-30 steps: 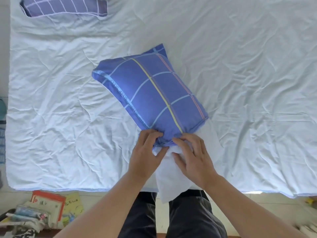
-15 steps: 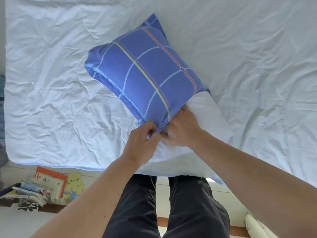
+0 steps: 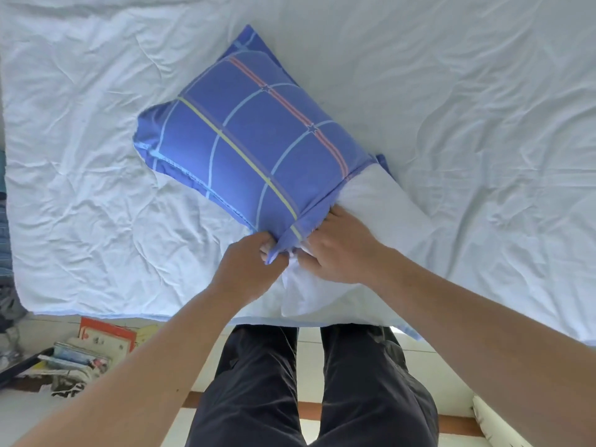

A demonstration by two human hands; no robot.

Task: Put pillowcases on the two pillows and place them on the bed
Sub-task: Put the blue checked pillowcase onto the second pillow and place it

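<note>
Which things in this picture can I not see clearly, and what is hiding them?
Head view:
- Right hand: its fingertips go under the pillowcase hem, so their hold is hidden.
- Pillow: mostly covered by the pillowcase; only its white end shows.
- Left hand: it pinches the hem, but its palm faces away.
- Books on the floor: too small to read.
- Bed: cut off by the frame edges.

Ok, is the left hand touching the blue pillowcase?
Touching. The head view shows the left hand pinching the open edge of the blue pillowcase, with bunched fabric between its fingers.
</note>
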